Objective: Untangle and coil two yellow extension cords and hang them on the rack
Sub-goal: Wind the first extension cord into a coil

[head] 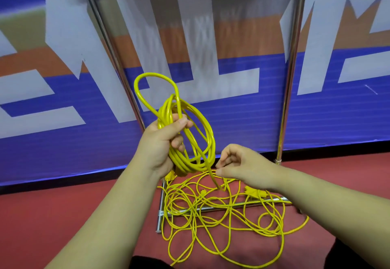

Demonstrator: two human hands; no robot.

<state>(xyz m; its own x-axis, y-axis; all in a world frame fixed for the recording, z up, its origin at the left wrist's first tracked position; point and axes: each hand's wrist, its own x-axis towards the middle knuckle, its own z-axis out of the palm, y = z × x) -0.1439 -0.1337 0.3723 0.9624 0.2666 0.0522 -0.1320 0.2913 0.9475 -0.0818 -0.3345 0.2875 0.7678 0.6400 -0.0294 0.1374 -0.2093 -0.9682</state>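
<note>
My left hand (163, 142) grips a bundle of yellow cord loops (196, 133), held up in front of the rack. One larger loop (156, 87) sticks up above the hand. A strand runs from the bundle down to a tangled heap of yellow cord (221, 220) on the red floor. My right hand (238, 163) hovers over the heap with fingers curled, fingertips close to that strand; whether it pinches the strand is unclear. A yellow plug (254, 192) lies in the heap beside my right wrist.
The metal rack has two upright poles (292, 68) and a base bar (236, 205) lying under the cord heap. A blue, white and orange banner (63, 99) stands right behind the rack. Red floor (63, 216) spreads to the left and right.
</note>
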